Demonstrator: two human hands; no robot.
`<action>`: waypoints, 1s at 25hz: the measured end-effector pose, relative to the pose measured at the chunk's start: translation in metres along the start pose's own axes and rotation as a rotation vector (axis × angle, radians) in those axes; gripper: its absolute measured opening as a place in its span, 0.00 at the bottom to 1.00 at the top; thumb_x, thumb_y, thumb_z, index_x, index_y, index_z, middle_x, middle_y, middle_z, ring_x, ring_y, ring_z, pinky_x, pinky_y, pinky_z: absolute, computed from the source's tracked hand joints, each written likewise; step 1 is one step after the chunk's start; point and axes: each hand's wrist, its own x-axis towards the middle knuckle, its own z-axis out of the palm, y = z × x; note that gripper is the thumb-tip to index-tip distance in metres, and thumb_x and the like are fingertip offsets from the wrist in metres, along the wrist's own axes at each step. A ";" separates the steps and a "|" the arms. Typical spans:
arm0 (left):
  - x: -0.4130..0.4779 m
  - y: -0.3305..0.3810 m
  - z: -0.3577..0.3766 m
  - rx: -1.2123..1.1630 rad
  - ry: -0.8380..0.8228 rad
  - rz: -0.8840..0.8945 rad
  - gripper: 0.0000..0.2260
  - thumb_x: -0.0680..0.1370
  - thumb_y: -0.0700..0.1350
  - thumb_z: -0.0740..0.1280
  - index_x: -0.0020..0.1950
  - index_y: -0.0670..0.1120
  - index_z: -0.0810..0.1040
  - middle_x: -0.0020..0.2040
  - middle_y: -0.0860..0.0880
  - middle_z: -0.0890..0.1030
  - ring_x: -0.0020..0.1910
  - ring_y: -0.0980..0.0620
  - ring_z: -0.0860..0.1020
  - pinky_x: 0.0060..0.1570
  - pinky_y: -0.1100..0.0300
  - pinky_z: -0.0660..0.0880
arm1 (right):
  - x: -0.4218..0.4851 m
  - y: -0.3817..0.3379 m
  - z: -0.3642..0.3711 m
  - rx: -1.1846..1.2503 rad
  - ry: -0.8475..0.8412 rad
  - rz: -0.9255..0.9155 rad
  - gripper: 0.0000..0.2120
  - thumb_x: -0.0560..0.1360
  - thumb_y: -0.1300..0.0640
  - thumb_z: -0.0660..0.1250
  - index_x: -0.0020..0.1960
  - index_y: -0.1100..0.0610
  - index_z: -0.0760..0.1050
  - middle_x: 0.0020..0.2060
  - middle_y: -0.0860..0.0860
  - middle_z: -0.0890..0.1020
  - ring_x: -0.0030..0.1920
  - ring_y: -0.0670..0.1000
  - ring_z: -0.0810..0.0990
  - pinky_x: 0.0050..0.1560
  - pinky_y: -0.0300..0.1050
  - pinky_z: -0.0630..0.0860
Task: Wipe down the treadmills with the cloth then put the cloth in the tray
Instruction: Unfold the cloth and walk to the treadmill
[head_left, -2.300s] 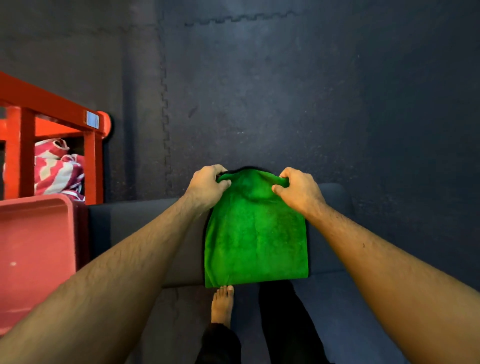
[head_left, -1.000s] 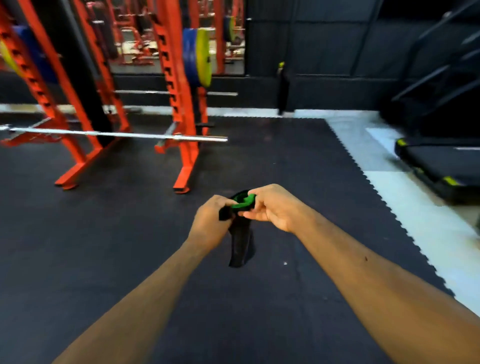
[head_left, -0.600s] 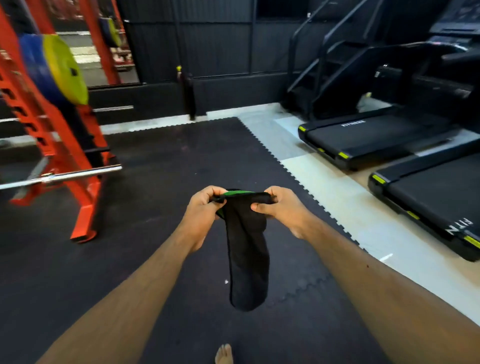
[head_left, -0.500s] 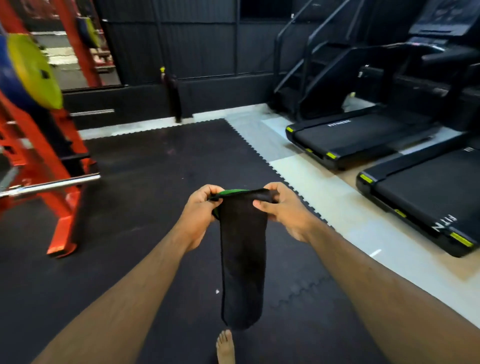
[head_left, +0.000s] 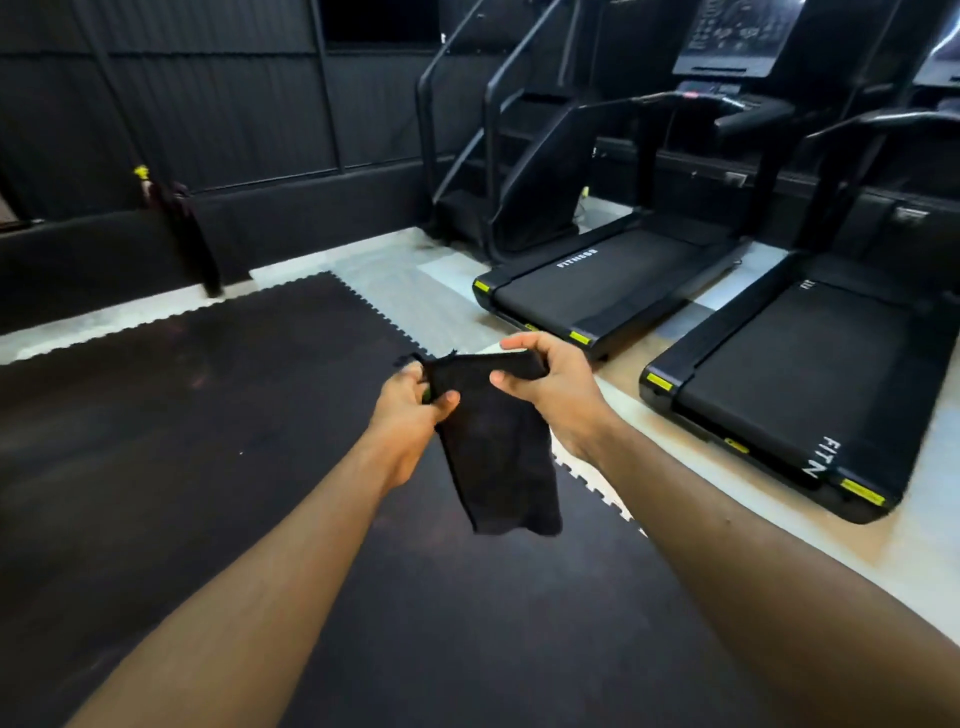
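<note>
Cloth (head_left: 493, 447) hangs in the air between the two hands, held by its top edge, its lower end swung a little toward the right hand's side. It reads black in this light, with only a sliver of green showing against the left hand (head_left: 410, 410). The left hand pinches the upper corner between thumb and curled fingers. The right hand (head_left: 550, 384) grips the opposite end of that edge, thumb under and fingers over, the forefinger only loosely bent.

A couple of seconds ago the cloth lay spread, green side up, on a padded bench with a red tray off to the left hand's side. Since then it has been lifted clear and the view has swung round from the squat racks to the treadmills, which half a second back sat farther off to the right and now loom larger. I take that to mean pick-up is finished and the walk to the first machine is under way, with no wiping begun.

Counted: one cloth, two hands, both on it. Two treadmills are in view, the nearer treadmill (head_left: 789, 395) just beyond and right of the right hand, the farther treadmill (head_left: 597, 280) ahead of it. One stair machine (head_left: 498, 171) stands beyond them. The black floor mat (head_left: 208, 415) lies under both hands. No tray shows now.
</note>
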 end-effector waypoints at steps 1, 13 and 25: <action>0.034 0.003 0.006 -0.002 0.028 0.018 0.14 0.77 0.27 0.63 0.54 0.45 0.76 0.51 0.44 0.83 0.49 0.50 0.82 0.52 0.58 0.79 | 0.032 0.005 -0.010 -0.030 0.051 -0.013 0.19 0.69 0.69 0.77 0.56 0.58 0.79 0.47 0.55 0.83 0.48 0.51 0.82 0.58 0.52 0.80; 0.488 0.039 0.077 -0.050 -0.027 0.079 0.14 0.80 0.31 0.59 0.61 0.46 0.73 0.51 0.43 0.83 0.51 0.47 0.82 0.57 0.45 0.78 | 0.426 0.071 -0.138 0.049 -0.054 0.133 0.13 0.83 0.53 0.61 0.65 0.55 0.77 0.58 0.53 0.84 0.56 0.53 0.84 0.57 0.53 0.80; 0.899 -0.032 0.102 -0.143 -0.391 -0.304 0.21 0.76 0.52 0.70 0.66 0.47 0.72 0.58 0.46 0.81 0.52 0.48 0.79 0.54 0.50 0.73 | 0.845 0.107 -0.214 0.122 0.024 0.112 0.17 0.78 0.64 0.68 0.66 0.55 0.73 0.58 0.55 0.83 0.61 0.52 0.82 0.63 0.48 0.76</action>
